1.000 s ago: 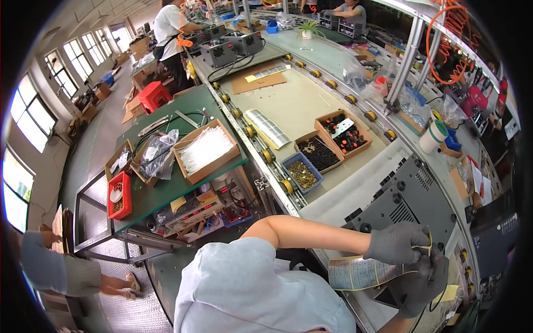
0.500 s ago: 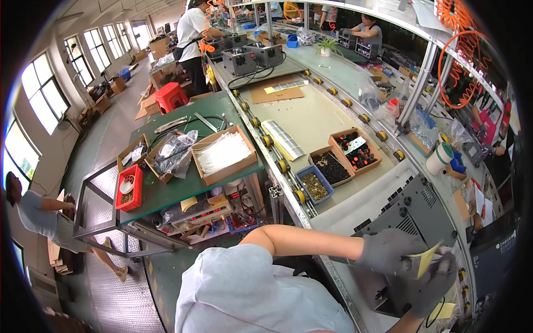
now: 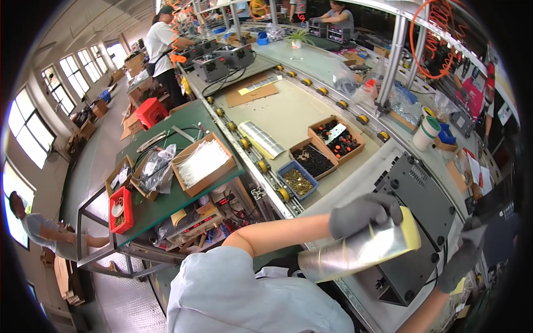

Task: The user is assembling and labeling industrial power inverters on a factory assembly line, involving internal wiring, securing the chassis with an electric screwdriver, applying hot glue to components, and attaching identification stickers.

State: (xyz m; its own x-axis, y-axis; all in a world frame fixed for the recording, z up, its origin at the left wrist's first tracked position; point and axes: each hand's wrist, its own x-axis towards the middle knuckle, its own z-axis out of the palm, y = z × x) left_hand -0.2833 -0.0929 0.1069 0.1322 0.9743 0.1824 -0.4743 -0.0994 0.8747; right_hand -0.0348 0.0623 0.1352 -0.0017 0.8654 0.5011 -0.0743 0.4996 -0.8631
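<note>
My left hand (image 3: 366, 215), in a grey glove, grips a sheet of silver labels (image 3: 350, 252) with yellow backing by its upper edge. The sheet curves down toward my body, above the near end of a dark grey metal casing (image 3: 425, 197). My right hand (image 3: 462, 261), also gloved, is to the right of the casing with its fingers drawn together. A pale grey flat patch shows at those fingertips; I cannot make out what it is. The casing lies on the bench with round black feet and vent slots facing up. A dark cable runs beside my right hand.
Ahead stand a blue bin of brass-coloured fasteners (image 3: 298, 182) and cardboard boxes of black parts (image 3: 315, 158). Another silver label sheet (image 3: 261, 139) lies near the roller rail (image 3: 244, 143). A green side table (image 3: 166, 205) holds more boxes. Co-workers are farther off.
My hands have come apart. The left has moved left with the label sheet, now spread into view; the right has moved right and up. The view has shifted, showing more of the casing.
</note>
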